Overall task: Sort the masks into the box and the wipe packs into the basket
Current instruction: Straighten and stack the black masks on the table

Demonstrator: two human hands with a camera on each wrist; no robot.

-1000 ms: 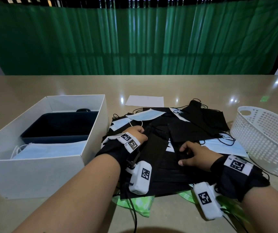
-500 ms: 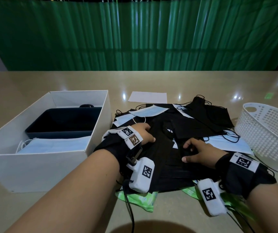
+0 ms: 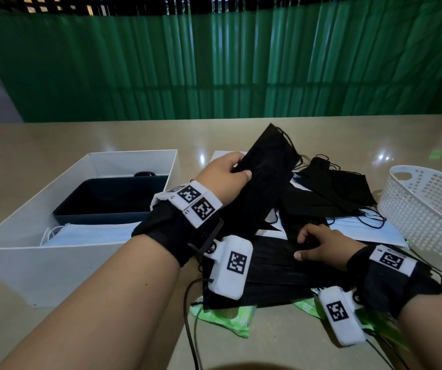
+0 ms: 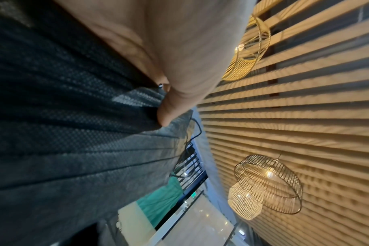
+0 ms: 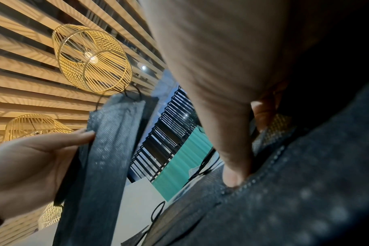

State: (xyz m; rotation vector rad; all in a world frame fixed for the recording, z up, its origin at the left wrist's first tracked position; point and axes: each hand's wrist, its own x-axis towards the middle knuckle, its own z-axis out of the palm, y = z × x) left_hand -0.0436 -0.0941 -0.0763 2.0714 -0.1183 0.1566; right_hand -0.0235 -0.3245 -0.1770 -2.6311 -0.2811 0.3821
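Note:
My left hand [image 3: 230,172] grips a stack of black masks [image 3: 265,169] and holds it lifted above the pile, just right of the white box [image 3: 27,252]; in the left wrist view my thumb [image 4: 171,108] presses on the dark pleated masks [image 4: 74,133]. My right hand [image 3: 321,243] rests with curled fingers on the black masks [image 3: 281,268] left on the table, and its fingertips [image 5: 234,176] press into the fabric. Green wipe packs [image 3: 227,319] stick out from under the pile's near edge. The white basket [image 3: 433,217] stands at the right.
Inside the box lie a dark blue tray [image 3: 107,198] and light blue masks [image 3: 89,233]. More black masks [image 3: 334,188] and light blue ones [image 3: 369,231] lie between the pile and the basket. A white sheet [image 3: 219,156] lies behind. Cables trail off the near table edge.
My left hand has closed on a stack of black masks and raised it off the pile, up and toward the back. The right hand stays pressed on the pile.

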